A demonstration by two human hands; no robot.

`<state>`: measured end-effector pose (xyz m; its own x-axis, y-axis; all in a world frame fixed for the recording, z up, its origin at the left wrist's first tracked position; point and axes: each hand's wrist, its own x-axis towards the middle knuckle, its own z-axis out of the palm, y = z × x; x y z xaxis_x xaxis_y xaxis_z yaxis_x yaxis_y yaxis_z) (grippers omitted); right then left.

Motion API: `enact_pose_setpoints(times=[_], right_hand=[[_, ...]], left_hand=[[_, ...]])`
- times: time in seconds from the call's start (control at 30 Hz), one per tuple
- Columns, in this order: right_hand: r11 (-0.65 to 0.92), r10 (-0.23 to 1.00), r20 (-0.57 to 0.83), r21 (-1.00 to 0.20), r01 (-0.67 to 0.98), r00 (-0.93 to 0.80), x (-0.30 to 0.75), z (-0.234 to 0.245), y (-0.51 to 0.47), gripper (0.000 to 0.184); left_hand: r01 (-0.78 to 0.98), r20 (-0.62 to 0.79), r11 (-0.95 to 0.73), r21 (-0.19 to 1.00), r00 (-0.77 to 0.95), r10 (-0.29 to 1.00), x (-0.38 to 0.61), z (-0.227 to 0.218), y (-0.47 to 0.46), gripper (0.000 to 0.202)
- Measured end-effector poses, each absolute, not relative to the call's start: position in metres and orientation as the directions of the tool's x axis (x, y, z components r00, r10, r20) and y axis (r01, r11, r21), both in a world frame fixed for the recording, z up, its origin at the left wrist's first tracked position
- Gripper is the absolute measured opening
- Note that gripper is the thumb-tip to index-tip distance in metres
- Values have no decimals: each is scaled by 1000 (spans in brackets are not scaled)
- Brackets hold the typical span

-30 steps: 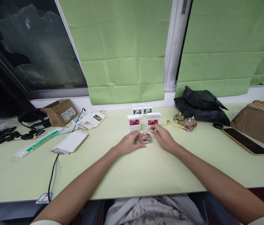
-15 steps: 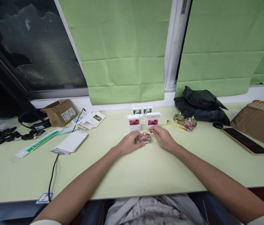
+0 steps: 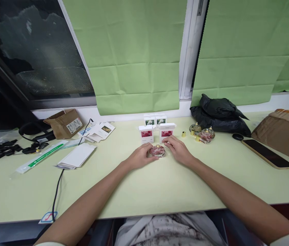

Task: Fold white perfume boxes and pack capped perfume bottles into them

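A small round glass perfume bottle [image 3: 157, 151] with pink contents and a gold top sits on the table in front of me. My left hand [image 3: 141, 156] is curved round its left side, thumb in front and fingers behind. Just right of the bottle is my right hand [image 3: 177, 148], its fingers curled together; whatever they may hold is hidden. Directly behind stand two white boxes with red flower pictures, a left box [image 3: 146, 135] and a right box [image 3: 166, 132]. The right fingertips overlap the lower part of the right box; whether they touch it I cannot tell.
White boxes with green pictures [image 3: 155, 120] stand farther back. To the right are a gold cap [image 3: 183, 134], more bottles [image 3: 206, 136], black bags [image 3: 218, 116], a phone [image 3: 267, 153] and a brown parcel [image 3: 284, 135]. White cards [image 3: 77, 155] and a cable [image 3: 57, 191] lie left.
Both hands and the bottle stay in place on the table. The whole view has shifted very slightly.
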<state>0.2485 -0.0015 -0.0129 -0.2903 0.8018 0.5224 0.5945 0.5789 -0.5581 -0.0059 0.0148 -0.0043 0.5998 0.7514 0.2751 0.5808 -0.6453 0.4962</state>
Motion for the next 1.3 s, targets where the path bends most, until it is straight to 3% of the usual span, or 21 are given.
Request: enact_pose_setpoints(times=[0.53, 0.8, 1.0, 1.17, 1.3], right_hand=[[633, 743, 616, -521, 573, -262, 247, -15, -2, 27], [605, 742, 655, -567, 559, -139, 240, -8, -8, 14], [655, 712, 683, -560, 508, -165, 234, -5, -12, 13], [699, 652, 729, -471, 538, -209, 233, -4, -15, 25], [694, 647, 732, -450, 563, -213, 234, -4, -14, 23]], left_hand=[[574, 283, -653, 494, 604, 745, -8, -4, 16, 47], [563, 288, -645, 518, 595, 750, -6, -3, 13, 43], [548, 303, -657, 518, 601, 740, -4, -6, 15, 42], [511, 294, -650, 562, 611, 735, -5, -9, 18, 37], [503, 293, -640, 581, 604, 741, -4, -11, 20, 37]])
